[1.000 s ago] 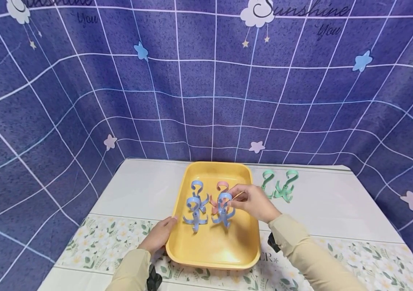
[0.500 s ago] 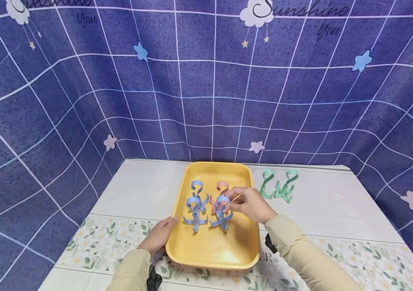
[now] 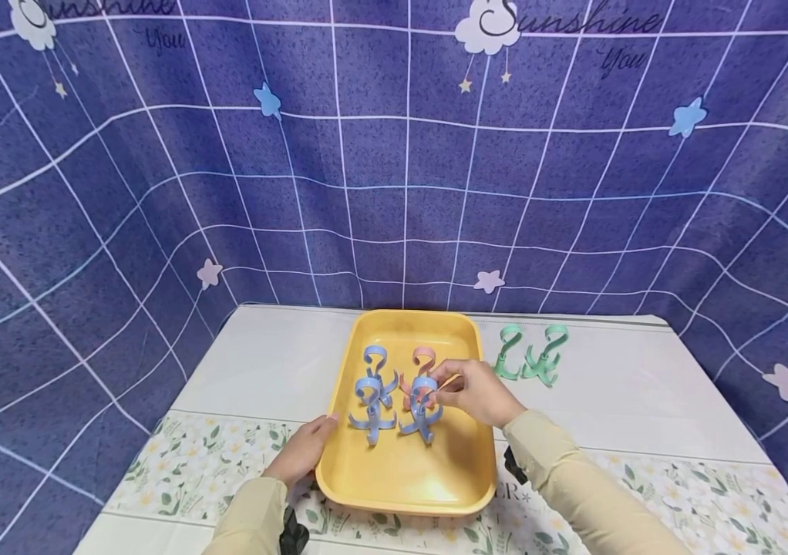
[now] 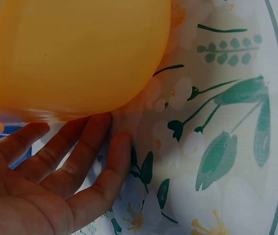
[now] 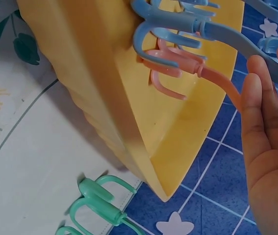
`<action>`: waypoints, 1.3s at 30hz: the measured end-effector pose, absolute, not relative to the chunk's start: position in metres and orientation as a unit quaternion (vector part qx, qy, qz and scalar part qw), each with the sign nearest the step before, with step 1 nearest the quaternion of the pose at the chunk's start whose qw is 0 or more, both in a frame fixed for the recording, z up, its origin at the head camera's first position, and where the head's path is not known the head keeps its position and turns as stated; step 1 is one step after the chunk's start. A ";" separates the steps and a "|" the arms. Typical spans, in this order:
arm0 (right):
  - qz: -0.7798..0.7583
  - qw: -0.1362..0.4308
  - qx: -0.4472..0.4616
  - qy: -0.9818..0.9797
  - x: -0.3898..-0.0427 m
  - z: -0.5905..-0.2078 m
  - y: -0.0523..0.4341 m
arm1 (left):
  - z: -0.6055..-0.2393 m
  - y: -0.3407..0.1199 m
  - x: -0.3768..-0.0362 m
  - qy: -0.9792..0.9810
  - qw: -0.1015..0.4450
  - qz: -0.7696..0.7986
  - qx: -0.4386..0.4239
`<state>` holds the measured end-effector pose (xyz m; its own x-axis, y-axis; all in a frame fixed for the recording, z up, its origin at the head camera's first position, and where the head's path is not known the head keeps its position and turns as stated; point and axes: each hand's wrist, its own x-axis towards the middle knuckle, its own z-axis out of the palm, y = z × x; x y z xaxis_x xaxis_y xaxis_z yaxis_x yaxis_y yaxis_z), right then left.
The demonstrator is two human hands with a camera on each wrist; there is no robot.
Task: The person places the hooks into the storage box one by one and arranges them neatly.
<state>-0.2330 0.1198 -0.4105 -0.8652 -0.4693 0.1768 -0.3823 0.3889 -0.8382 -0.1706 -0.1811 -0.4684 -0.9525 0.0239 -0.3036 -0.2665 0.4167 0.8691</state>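
Fingertips of the right hand point(image 3: 479, 393) pinch a blue hook point(image 3: 422, 406) over the yellow tray point(image 3: 404, 478), which the flat, empty left hand point(image 3: 302, 449) steadies.

Head view: high, facing forward and down over the yellow tray point(image 3: 401, 462) and backdrop. Left wrist view: close beneath the tray's outer wall point(image 4: 75, 54). Right wrist view: close along the tray's far corner point(image 5: 129, 127). All share the tray.

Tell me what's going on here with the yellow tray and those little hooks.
A person's right hand holds a blue hook upright in the yellow tray, beside two more blue hooks and a pink hook. The left hand rests against the tray's near left edge. Two green hooks lie on the table.
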 end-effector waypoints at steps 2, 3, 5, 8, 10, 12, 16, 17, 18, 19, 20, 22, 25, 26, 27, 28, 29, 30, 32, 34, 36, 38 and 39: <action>-0.490 0.047 -0.256 0.832 -0.233 -0.411 0.119 | -0.469 -0.181 -0.170 0.830 0.136 0.536 -0.072; -0.490 0.048 -0.255 0.832 -0.232 -0.411 0.119 | -0.469 -0.181 -0.170 0.829 0.136 0.537 -0.071; -0.492 0.052 -0.252 0.832 -0.232 -0.411 0.119 | -0.469 -0.181 -0.170 0.828 0.137 0.539 -0.071; -0.491 0.056 -0.250 0.833 -0.232 -0.412 0.119 | -0.469 -0.181 -0.171 0.829 0.137 0.538 -0.072; -0.491 0.057 -0.252 0.832 -0.232 -0.411 0.119 | -0.468 -0.181 -0.171 0.829 0.137 0.538 -0.073; -0.489 0.058 -0.253 0.833 -0.232 -0.411 0.119 | -0.468 -0.180 -0.171 0.828 0.137 0.539 -0.075; -0.486 0.061 -0.255 0.834 -0.231 -0.410 0.120 | -0.468 -0.180 -0.171 0.826 0.138 0.542 -0.074; -0.486 0.061 -0.255 0.834 -0.230 -0.410 0.120 | -0.468 -0.180 -0.171 0.825 0.138 0.542 -0.074; -0.485 0.061 -0.254 0.834 -0.230 -0.410 0.120 | -0.468 -0.180 -0.171 0.825 0.138 0.543 -0.073; -0.485 0.061 -0.255 0.834 -0.230 -0.410 0.120 | -0.467 -0.180 -0.171 0.825 0.137 0.543 -0.072; -0.487 0.062 -0.256 0.833 -0.229 -0.410 0.120 | -0.467 -0.180 -0.170 0.825 0.137 0.544 -0.072; -0.490 0.063 -0.256 0.831 -0.229 -0.410 0.120 | -0.467 -0.180 -0.170 0.824 0.136 0.545 -0.071; -0.492 0.063 -0.260 0.829 -0.229 -0.411 0.120 | -0.467 -0.180 -0.170 0.823 0.135 0.546 -0.072; -0.491 0.062 -0.260 0.829 -0.229 -0.412 0.120 | -0.467 -0.180 -0.170 0.824 0.135 0.546 -0.072; -0.490 0.061 -0.261 0.830 -0.228 -0.412 0.120 | -0.467 -0.180 -0.170 0.824 0.135 0.546 -0.072; -0.487 0.059 -0.260 0.831 -0.228 -0.412 0.120 | -0.467 -0.180 -0.170 0.825 0.135 0.545 -0.072; -0.485 0.058 -0.261 0.833 -0.228 -0.412 0.120 | -0.467 -0.180 -0.170 0.825 0.135 0.544 -0.072; -0.483 0.058 -0.261 0.834 -0.228 -0.412 0.120 | -0.467 -0.180 -0.170 0.826 0.135 0.543 -0.071; -0.479 0.058 -0.262 0.836 -0.228 -0.411 0.120 | -0.467 -0.181 -0.170 0.826 0.136 0.542 -0.069; -0.477 0.059 -0.262 0.837 -0.228 -0.411 0.121 | -0.467 -0.181 -0.170 0.826 0.137 0.543 -0.065; -0.478 0.061 -0.262 0.836 -0.228 -0.410 0.121 | -0.467 -0.181 -0.170 0.825 0.136 0.544 -0.063; -0.478 0.062 -0.263 0.836 -0.228 -0.410 0.122 | -0.467 -0.181 -0.170 0.825 0.135 0.546 -0.062; -0.479 0.063 -0.263 0.835 -0.228 -0.410 0.122 | -0.467 -0.181 -0.170 0.825 0.134 0.546 -0.063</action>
<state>-0.2282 0.1216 -0.4097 -0.8539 -0.4994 0.1466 -0.3788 0.4032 -0.8331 -0.1702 -0.1813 -0.4673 -0.9559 0.0429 -0.2906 -0.2508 0.3961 0.8833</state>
